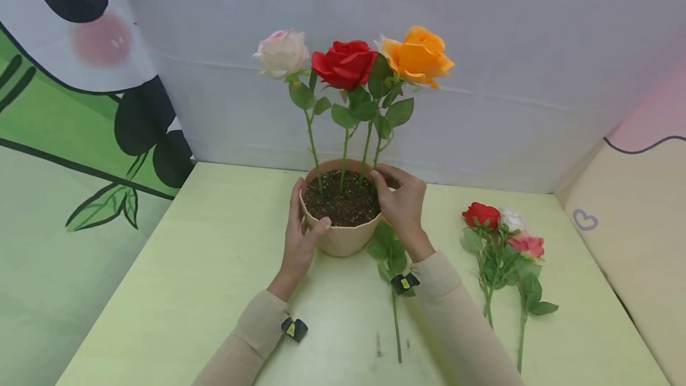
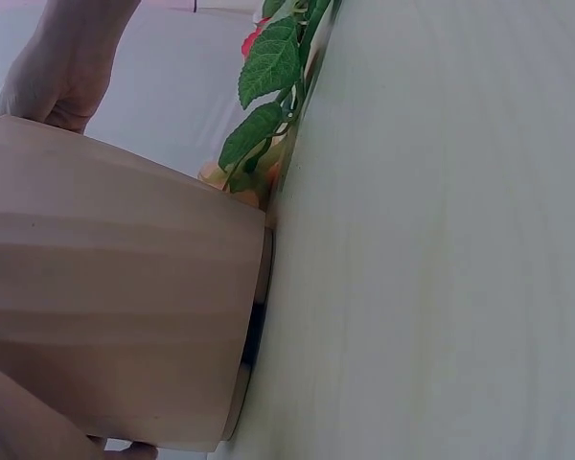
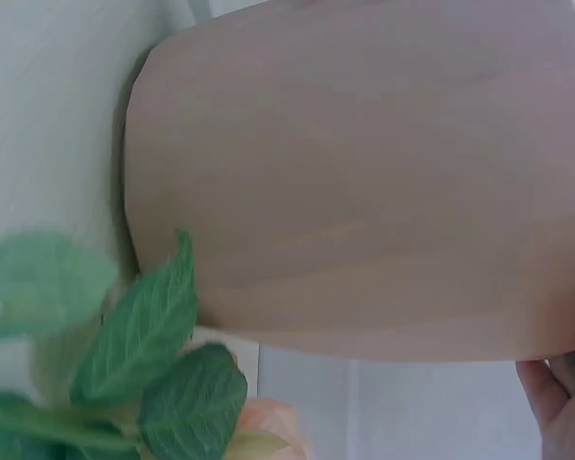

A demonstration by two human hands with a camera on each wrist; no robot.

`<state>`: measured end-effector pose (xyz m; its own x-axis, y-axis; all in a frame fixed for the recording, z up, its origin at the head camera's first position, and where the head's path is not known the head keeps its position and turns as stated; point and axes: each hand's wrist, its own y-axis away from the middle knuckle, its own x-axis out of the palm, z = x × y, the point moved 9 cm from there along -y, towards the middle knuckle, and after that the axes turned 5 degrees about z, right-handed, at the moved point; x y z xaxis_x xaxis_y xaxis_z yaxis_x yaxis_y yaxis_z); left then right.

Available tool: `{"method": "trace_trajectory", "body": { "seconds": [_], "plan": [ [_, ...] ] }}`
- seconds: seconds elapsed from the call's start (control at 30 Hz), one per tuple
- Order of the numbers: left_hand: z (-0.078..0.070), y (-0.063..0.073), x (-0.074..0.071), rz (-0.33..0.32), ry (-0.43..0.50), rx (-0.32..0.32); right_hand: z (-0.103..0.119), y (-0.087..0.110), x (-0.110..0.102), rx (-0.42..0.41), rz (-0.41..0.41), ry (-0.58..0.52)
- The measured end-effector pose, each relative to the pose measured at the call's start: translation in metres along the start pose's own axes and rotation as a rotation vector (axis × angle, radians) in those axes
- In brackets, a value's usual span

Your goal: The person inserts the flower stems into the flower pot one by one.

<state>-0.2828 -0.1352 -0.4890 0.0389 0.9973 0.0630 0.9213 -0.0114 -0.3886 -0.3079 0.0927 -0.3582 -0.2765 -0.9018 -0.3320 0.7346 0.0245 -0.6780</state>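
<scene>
A beige flower pot filled with dark soil stands near the back of the table. Upright in it are a pale pink-white rose, a red rose and an orange rose; white petals peek out behind the orange one. My left hand grips the pot's left side, thumb over the front rim. At the right rim my right hand pinches the orange rose's stem low down, close to the soil. The pot's wall fills much of both wrist views; the pinching fingertips are hidden there.
One loose rose stem with leaves lies under my right forearm, its bloom mostly hidden. Farther right lie a red rose, a white rose and a pink rose. A pale wall rises behind the table.
</scene>
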Motion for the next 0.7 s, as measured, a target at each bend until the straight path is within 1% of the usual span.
{"method": "trace_trajectory", "body": {
  "seconds": [0.03, 0.1, 0.13, 0.2, 0.23, 0.27, 0.33, 0.43, 0.47, 0.5, 0.6, 0.67, 0.7],
  "plan": [
    [-0.003, 0.001, 0.0, -0.002, -0.006, 0.006, 0.0, 0.0, 0.001, 0.002, 0.001, -0.001],
    [-0.012, 0.001, 0.003, -0.005, -0.007, -0.01, -0.001, 0.001, 0.001, 0.011, -0.003, -0.005],
    [-0.003, 0.0, 0.001, -0.001, 0.002, -0.016, -0.001, 0.001, 0.001, 0.015, -0.006, -0.007],
    [0.019, -0.004, -0.003, 0.003, 0.005, -0.016, -0.002, 0.002, 0.0, 0.023, -0.018, -0.013],
    [0.025, -0.005, -0.003, 0.006, 0.019, -0.017, -0.002, 0.003, -0.001, 0.025, -0.021, -0.018],
    [0.024, -0.004, -0.002, 0.011, 0.034, -0.014, -0.003, 0.003, -0.001, 0.027, -0.024, -0.025],
    [0.044, -0.007, -0.006, 0.015, 0.036, -0.002, -0.004, 0.004, -0.002, 0.027, -0.029, -0.044],
    [0.037, -0.008, -0.003, 0.015, 0.023, 0.008, -0.005, 0.003, -0.004, 0.023, -0.042, -0.072],
    [0.031, -0.007, -0.002, 0.017, 0.022, 0.015, -0.006, 0.003, -0.004, 0.021, -0.048, -0.082],
    [0.038, -0.009, -0.004, 0.012, 0.02, 0.004, -0.006, 0.003, -0.004, 0.019, -0.053, -0.086],
    [0.04, -0.008, -0.006, 0.008, 0.029, -0.009, -0.006, 0.003, -0.003, 0.017, -0.057, -0.104],
    [0.035, -0.007, -0.006, 0.008, 0.022, -0.008, -0.005, 0.003, -0.002, 0.018, -0.055, -0.121],
    [0.035, -0.007, -0.006, 0.007, 0.023, -0.011, -0.005, 0.003, -0.002, 0.015, -0.053, -0.128]
  ]
}}
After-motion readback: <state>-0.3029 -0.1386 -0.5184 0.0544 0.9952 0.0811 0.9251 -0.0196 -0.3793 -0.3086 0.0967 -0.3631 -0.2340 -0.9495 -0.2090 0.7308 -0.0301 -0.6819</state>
